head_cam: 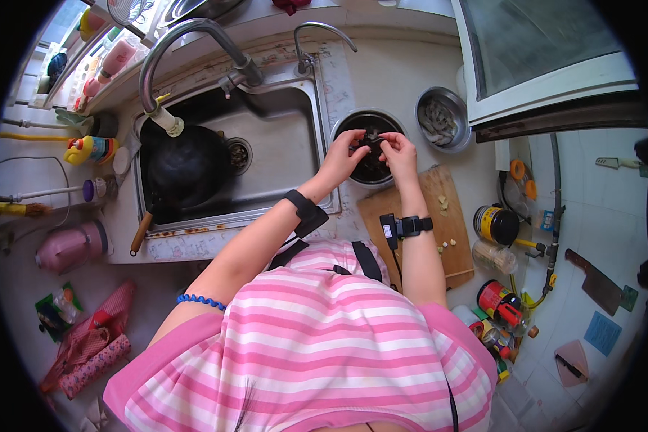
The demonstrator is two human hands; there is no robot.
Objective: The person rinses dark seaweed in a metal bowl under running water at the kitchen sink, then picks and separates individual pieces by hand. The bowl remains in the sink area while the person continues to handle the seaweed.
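Both of my hands are over a round metal bowl [341,122] on the counter, just right of the sink. My left hand [346,154] and my right hand [401,155] face each other, fingers bent. Between their fingertips is a small dark, wet-looking piece of food [373,135], perhaps wood ear fungus. Dark pieces in dark liquid [368,171] fill the bowl below. To the right stands a smaller metal bowl [460,144] with greyish raw shrimp [437,120]. A wooden cutting board [378,218] lies partly under my right forearm, with pale chopped bits [444,202] on it.
A black wok [186,167] rests in the steel sink [281,183], its wooden handle [142,233] over the front edge. The tall faucet [194,27] arches above. An open window sash [551,105] juts in at right. Jars [497,224] line the right side; a cleaver [596,281] hangs beyond.
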